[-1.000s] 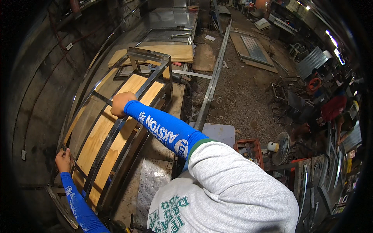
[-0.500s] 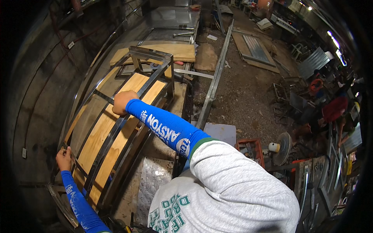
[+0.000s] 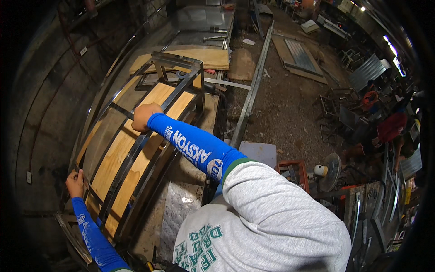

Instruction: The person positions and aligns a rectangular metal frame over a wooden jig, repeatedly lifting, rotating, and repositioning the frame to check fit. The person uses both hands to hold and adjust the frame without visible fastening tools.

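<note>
A long metal frame [image 3: 121, 177] of shiny square tubing lies along the left side, with pale wooden boards [image 3: 112, 156] showing between its bars. My right hand [image 3: 146, 117] is closed round the frame near its middle, where a cross bar meets a long bar; the fingertips are hidden behind the fist. At the frame's near left edge, my left hand [image 3: 75, 183] has its fingers and thumb pinched at the end of a cross bar. Whether something small sits in that pinch cannot be made out. Blue sleeves cover both forearms.
Plywood pieces [image 3: 204, 59] and a roll of tape [image 3: 182, 74] lie beyond the frame. A long metal channel [image 3: 253, 93] runs along the right side of the bench. Farther right are an orange crate [image 3: 292, 174], a fan [image 3: 331, 172] and a person in red [image 3: 392, 127].
Both hands keep their places on the frame. The whole view has shifted very slightly; nothing else has visibly moved.
</note>
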A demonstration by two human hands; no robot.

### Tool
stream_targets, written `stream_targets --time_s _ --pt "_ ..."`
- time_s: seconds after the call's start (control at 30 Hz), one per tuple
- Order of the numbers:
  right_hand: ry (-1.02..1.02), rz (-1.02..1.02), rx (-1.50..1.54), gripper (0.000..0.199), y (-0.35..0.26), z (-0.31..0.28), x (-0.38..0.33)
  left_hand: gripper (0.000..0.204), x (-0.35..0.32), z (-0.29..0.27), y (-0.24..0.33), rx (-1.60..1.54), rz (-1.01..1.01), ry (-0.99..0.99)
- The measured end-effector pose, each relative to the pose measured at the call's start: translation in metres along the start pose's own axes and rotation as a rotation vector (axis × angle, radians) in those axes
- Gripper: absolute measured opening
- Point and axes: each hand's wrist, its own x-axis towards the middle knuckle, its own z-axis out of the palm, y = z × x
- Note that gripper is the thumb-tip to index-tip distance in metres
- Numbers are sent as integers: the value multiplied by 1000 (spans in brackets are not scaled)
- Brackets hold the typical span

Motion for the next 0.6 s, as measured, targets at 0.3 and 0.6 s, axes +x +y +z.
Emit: stream_targets --time_s 0.3,0.6 --pt "19 27 -9 42 -4 -4 -5 40 0 0 6 -23 -56 5" --pt "14 42 -5 42 -4 -5 -6 38 0 0 11 -37 -32 17"
